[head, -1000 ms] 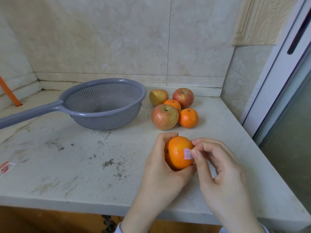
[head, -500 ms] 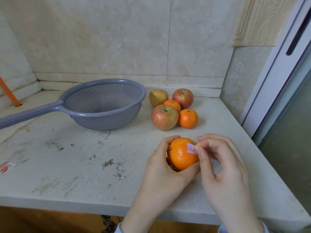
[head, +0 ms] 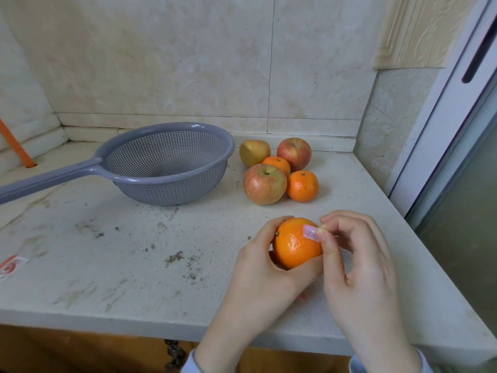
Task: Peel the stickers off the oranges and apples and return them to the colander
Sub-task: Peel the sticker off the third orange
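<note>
My left hand [head: 265, 267] grips an orange [head: 294, 244] just above the counter's front right part. A small pink sticker [head: 310, 233] is half lifted from the orange's upper right side, and my right hand [head: 357, 262] pinches its edge between thumb and forefinger. Behind, a pile of fruit lies on the counter: three apples [head: 265, 187] [head: 254, 152] [head: 294, 152] and two oranges [head: 303, 186] [head: 277, 164]. The grey colander [head: 172, 168] stands empty to the left of the pile, its long handle pointing left.
The counter [head: 107, 265] is a stained white stone slab with dark crumbs in the middle. A red and white scrap [head: 10, 265] lies at the left edge. An orange rod [head: 16, 146] leans at the far left. Tiled walls close the back and right.
Both hands have drifted slightly right and up with the orange. The sticker's edge has come up off the peel as my right fingers pull it.
</note>
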A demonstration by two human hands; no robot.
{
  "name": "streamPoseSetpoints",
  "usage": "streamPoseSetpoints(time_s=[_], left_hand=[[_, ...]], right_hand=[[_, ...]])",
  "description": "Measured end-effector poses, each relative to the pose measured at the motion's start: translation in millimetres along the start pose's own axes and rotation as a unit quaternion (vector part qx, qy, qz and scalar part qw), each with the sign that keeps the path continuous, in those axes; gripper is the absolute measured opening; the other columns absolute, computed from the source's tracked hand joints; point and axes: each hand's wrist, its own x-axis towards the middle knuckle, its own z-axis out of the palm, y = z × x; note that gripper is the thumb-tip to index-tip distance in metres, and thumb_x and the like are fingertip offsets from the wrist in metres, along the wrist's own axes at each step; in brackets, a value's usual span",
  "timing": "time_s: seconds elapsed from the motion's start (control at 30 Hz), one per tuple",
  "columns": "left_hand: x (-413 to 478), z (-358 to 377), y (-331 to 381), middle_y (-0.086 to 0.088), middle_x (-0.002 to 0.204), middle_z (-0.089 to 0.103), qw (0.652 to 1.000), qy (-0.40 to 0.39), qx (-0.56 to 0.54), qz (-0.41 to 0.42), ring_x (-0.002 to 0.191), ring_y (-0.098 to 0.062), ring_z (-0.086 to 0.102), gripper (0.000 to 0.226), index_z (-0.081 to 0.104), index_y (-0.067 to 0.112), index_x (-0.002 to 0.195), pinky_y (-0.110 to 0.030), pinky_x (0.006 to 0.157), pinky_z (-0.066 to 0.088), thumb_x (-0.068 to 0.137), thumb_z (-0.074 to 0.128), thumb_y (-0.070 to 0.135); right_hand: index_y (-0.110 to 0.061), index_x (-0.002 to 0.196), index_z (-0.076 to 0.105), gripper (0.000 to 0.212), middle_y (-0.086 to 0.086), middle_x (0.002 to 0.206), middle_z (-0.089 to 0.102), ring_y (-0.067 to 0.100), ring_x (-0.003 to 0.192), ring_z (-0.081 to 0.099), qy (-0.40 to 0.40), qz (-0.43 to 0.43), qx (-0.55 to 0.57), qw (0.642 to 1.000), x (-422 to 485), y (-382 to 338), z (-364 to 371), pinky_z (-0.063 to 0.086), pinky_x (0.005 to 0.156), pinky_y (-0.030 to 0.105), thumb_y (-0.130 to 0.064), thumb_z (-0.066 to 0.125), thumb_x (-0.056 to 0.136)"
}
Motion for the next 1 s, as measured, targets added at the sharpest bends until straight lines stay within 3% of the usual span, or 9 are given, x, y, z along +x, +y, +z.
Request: streamPoseSetpoints(time_s=[0.13, 0.2, 0.33, 0.43, 0.57, 0.77, 1.0], left_hand=[[0, 0, 1, 0.007, 0.091, 0.071, 1.0, -0.006, -0.021, -0.006, 0.064, -0.009, 0.068, 0.044, 0.065, 0.034, 0.107, -0.029, 0.049, 0.056, 0.068, 0.085, 0.026], [0, 0, -1, 0.011, 0.093, 0.071, 1.0, 0.0, -0.009, -0.006, 0.067, -0.002, 0.067, 0.052, 0.062, 0.038, 0.112, -0.025, 0.056, 0.055, 0.067, 0.086, 0.031], [0, 2, -4, 0.014, 0.102, 0.068, 0.999, 0.019, 0.034, 0.002, 0.085, -0.001, 0.067, 0.062, 0.051, 0.044, 0.118, -0.013, 0.074, 0.053, 0.067, 0.086, 0.036], [0, 3, -5, 0.005, 0.093, 0.07, 1.0, 0.015, 0.021, 0.006, 0.071, -0.006, 0.066, 0.064, 0.039, 0.044, 0.105, -0.022, 0.069, 0.055, 0.061, 0.085, 0.035], [0, 3, -4, 0.0, 0.09, 0.071, 1.0, 0.005, -0.007, 0.02, 0.068, -0.013, 0.065, 0.059, 0.04, 0.041, 0.1, -0.032, 0.068, 0.056, 0.06, 0.083, 0.031], [2, 3, -2, 0.004, 0.101, 0.072, 0.998, -0.002, -0.057, 0.022, 0.088, -0.027, 0.068, 0.054, 0.057, 0.043, 0.104, -0.046, 0.081, 0.055, 0.055, 0.079, 0.048], [1, 2, 1, 0.003, 0.1, 0.073, 0.998, -0.012, -0.065, 0.02, 0.091, -0.029, 0.068, 0.05, 0.058, 0.041, 0.104, -0.05, 0.087, 0.054, 0.058, 0.076, 0.049]], right_hand=[[-0.013, 0.088, 0.06, 0.019, -0.004, 0.093, 0.059, 0.007, 0.086, 0.061, -0.01, 0.017, 0.022, 1.0, 2, -4, -5, 0.05, 0.074, 0.015, -0.029, 0.051, 0.091], [-0.025, 0.091, 0.055, 0.01, -0.009, 0.092, 0.063, 0.007, 0.082, 0.067, -0.025, 0.06, 0.04, 0.997, 6, -9, -13, 0.051, 0.072, 0.018, -0.035, 0.057, 0.091], [-0.04, 0.1, 0.048, 0.022, -0.013, 0.102, 0.064, 0.004, 0.08, 0.07, -0.083, 0.119, 0.098, 0.985, 22, -15, -31, 0.051, 0.071, 0.016, -0.04, 0.059, 0.082], [-0.032, 0.099, 0.063, 0.013, -0.017, 0.097, 0.066, 0.0, 0.096, 0.064, -0.162, 0.065, 0.03, 0.984, 29, -9, -31, 0.048, 0.082, 0.013, -0.04, 0.064, 0.088], [-0.025, 0.087, 0.068, 0.012, -0.016, 0.091, 0.067, 0.003, 0.092, 0.065, -0.174, 0.04, 0.04, 0.983, 32, -5, -30, 0.049, 0.079, 0.012, -0.035, 0.064, 0.082], [-0.027, 0.083, 0.068, 0.005, -0.018, 0.09, 0.067, -0.002, 0.084, 0.066, -0.149, 0.058, 0.031, 0.987, 32, 1, -33, 0.049, 0.074, 0.007, -0.023, 0.069, 0.085], [-0.024, 0.084, 0.066, 0.013, -0.012, 0.083, 0.069, 0.003, 0.086, 0.065, -0.08, 0.076, 0.052, 0.992, 21, 2, -18, 0.048, 0.076, 0.011, -0.035, 0.06, 0.084]])
